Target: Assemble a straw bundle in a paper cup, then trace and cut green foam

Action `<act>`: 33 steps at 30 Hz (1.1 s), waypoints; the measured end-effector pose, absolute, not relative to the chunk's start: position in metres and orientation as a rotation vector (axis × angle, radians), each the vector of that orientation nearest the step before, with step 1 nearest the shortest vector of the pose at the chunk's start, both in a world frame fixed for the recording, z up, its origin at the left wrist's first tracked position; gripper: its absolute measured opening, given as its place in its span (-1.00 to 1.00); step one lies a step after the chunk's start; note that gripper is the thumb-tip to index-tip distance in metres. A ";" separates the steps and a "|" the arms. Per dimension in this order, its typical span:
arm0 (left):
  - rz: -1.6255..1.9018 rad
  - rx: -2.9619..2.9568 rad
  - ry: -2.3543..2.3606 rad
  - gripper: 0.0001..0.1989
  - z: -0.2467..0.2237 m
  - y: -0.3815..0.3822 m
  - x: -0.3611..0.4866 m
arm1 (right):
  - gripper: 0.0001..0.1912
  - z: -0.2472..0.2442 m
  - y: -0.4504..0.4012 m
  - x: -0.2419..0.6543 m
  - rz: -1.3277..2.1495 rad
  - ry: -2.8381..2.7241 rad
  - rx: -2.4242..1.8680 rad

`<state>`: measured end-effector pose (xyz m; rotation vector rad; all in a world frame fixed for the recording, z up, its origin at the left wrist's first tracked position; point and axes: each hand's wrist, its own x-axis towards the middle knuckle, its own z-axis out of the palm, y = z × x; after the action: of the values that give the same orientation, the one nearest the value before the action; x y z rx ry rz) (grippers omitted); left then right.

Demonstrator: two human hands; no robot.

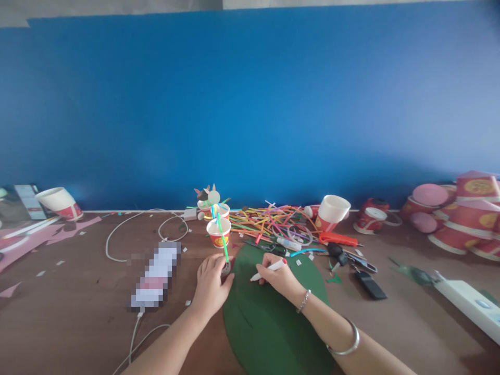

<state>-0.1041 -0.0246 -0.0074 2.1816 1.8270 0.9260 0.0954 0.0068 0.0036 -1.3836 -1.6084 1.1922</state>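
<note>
Our right hand (278, 273) grips a marker (269, 270). Our left hand (214, 280) curls over a small round piece (226, 269).

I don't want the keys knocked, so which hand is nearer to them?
The right. The right hand holds the marker over the green sheet, just left of the keys; the left hand is farther off, by the sheet's left edge.
</note>
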 end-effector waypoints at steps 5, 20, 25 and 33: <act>0.930 2.191 1.837 -0.63 -0.008 -0.025 -0.104 | -0.80 0.003 0.007 0.096 1.145 -1.640 -1.402; 0.930 2.184 1.827 -0.64 -0.008 -0.024 -0.105 | -0.81 0.005 0.006 0.095 1.224 -1.651 -1.370; 0.920 2.176 1.838 -0.63 -0.009 -0.024 -0.105 | -0.80 0.005 0.006 0.096 1.187 -1.622 -1.380; 0.919 2.166 1.827 -0.64 -0.006 -0.025 -0.104 | -0.80 0.002 0.007 0.096 1.183 -1.662 -1.380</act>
<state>-0.1041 -0.0251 -0.0057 2.1659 1.8266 0.9191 0.0959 0.0065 0.0019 -1.3799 -1.6618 1.1825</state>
